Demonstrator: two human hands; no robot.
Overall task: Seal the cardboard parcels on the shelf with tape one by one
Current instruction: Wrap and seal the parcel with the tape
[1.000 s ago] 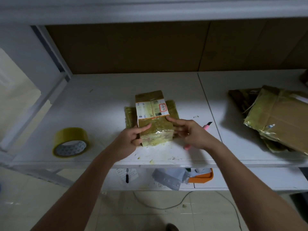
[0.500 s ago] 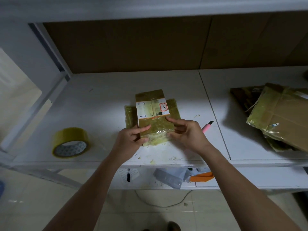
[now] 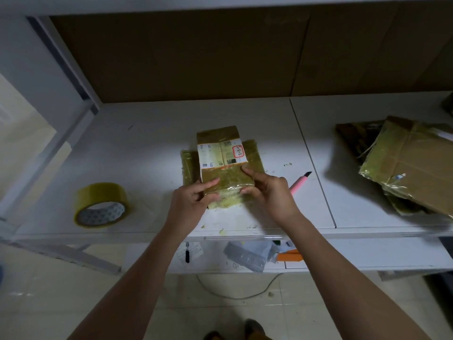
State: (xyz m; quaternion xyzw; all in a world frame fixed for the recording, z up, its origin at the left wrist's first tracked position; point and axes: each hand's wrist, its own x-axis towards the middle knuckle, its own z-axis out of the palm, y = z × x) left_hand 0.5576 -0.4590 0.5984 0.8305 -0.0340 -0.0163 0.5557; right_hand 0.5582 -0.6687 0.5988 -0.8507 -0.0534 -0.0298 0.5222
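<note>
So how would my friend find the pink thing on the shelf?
Look at the white shelf and find the small taped box that both hands are holding. Just right of the right hand lies the knife, the only pink thing there, thin, with a black tip.

left hand (image 3: pixel 190 200), right hand (image 3: pixel 270 195), fingers curled

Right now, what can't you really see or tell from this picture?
- Parcel: its near end, in the head view, is covered by the left hand and right hand; the label print is too small to read.
- Pink knife: its handle end is behind the right hand.
- Parcel pile: cut off by the right edge.
- Lower shelf: its clutter is dim and partly hidden by the arms.
</note>
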